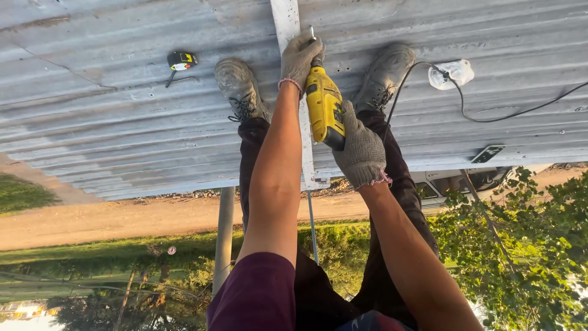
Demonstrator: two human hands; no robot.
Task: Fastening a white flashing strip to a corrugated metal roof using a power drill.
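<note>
From my remote view looking down between the legs, I start at the left: a tape measure (181,60) lies on the corrugated metal roof (92,122), well apart from the work. Next comes the left boot (239,86), planted on the sheets.

My left hand (300,56), in a grey knit glove, is curled around the nose of the yellow drill (324,107), fingers wrapped at the chuck where the bit (312,32) meets the pale strip (286,24) that runs down the roof between the boots. My right hand (361,153), gloved the same way, is clenched on the drill's rear grip. The drill points at the far part of the strip, its bit touching or just at the surface; I cannot tell whether it has gone in.

Further right sits the right boot (386,73), and beyond it a black cord (465,113) trails across the sheets to a plastic-wrapped plug joint (450,73).

As I judge it, the strip is laid in place and fastening is under way at this point. I can make out no screws along the strip, so how much is already fixed I cannot say.
</note>
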